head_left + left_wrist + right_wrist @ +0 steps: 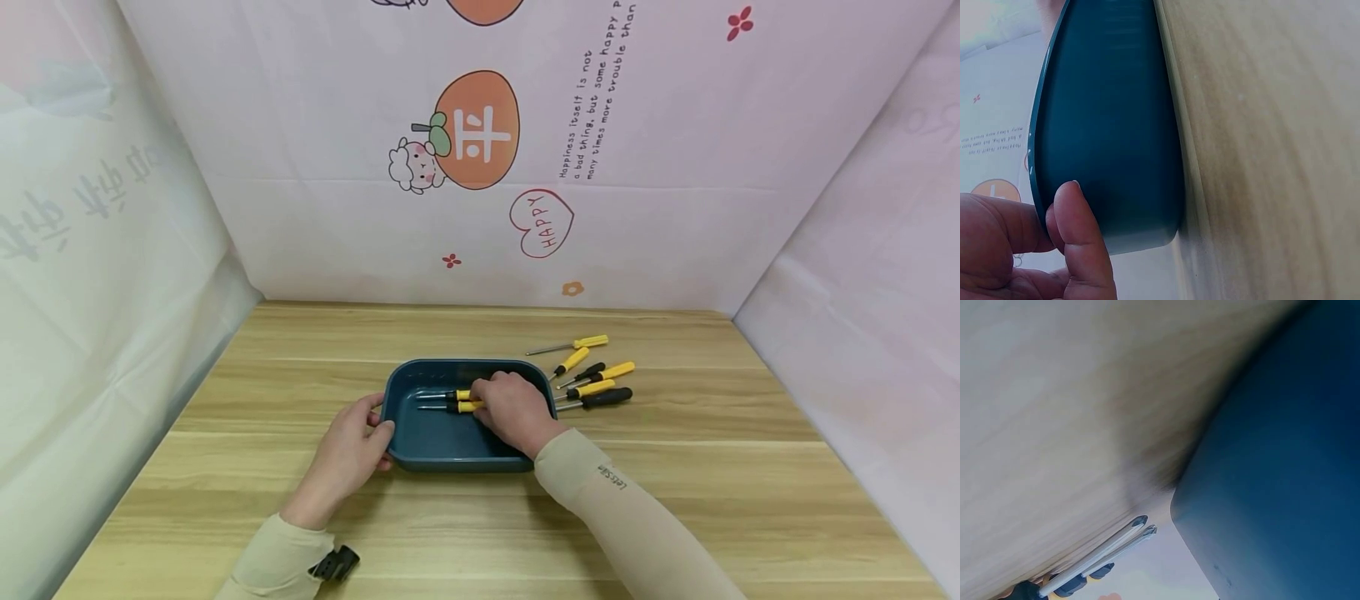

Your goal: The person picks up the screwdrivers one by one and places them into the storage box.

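A dark blue rectangular bin (465,464) sits on the wooden table. My left hand (348,450) grips its left end, thumb at the rim and other fingers against the outside; the left wrist view shows this hand (1029,250) pinching the bin wall (1110,125). My right hand (517,412) reaches into the bin and holds a yellow-handled screwdriver (467,407), shaft pointing left. Right behind it lies a second yellow-and-black screwdriver (459,395), its handle end partly covered by the fingers. In the right wrist view, the bin's outer wall (1272,475) appears but the hand does not.
Several screwdrivers lie right of the bin, among them a black-handled one (609,397) and a yellow one (591,341) farther back. Shafts (1100,553) of some show in the right wrist view. A printed cloth (337,242) hangs behind the table, with pale cloths at both sides.
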Motion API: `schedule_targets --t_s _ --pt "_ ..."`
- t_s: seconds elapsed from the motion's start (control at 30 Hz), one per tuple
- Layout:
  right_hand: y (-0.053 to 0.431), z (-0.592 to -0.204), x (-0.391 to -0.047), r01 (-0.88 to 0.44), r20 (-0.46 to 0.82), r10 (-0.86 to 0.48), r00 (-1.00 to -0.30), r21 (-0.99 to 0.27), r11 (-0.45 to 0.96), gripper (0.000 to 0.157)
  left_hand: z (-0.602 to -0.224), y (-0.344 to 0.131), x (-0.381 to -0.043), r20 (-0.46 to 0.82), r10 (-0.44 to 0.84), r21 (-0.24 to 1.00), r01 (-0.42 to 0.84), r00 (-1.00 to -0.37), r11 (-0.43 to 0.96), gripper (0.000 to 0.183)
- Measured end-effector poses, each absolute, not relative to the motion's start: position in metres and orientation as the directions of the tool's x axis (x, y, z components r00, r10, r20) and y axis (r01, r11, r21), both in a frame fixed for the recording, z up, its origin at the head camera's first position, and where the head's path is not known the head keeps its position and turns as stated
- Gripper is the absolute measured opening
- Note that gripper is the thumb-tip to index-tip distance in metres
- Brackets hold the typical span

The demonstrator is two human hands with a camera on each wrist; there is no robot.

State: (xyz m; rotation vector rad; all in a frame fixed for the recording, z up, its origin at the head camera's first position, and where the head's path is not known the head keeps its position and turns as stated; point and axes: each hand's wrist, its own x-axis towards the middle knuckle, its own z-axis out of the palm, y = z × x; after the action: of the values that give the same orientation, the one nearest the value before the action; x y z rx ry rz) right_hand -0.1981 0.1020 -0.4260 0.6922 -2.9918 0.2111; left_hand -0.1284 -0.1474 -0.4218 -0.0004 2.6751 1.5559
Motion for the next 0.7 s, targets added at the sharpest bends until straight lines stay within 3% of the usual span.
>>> schedule_targets --t_s 0.7 --pt "0.1027 -0.4268 -0.198 -0.431 0.093 -0.421 -0.902 -0.154 0.889 0.019 -0.4223 -0.1468 -0.1288 -0.042 0.015 0.867 -0.029 -0.999 0.497 0.05"
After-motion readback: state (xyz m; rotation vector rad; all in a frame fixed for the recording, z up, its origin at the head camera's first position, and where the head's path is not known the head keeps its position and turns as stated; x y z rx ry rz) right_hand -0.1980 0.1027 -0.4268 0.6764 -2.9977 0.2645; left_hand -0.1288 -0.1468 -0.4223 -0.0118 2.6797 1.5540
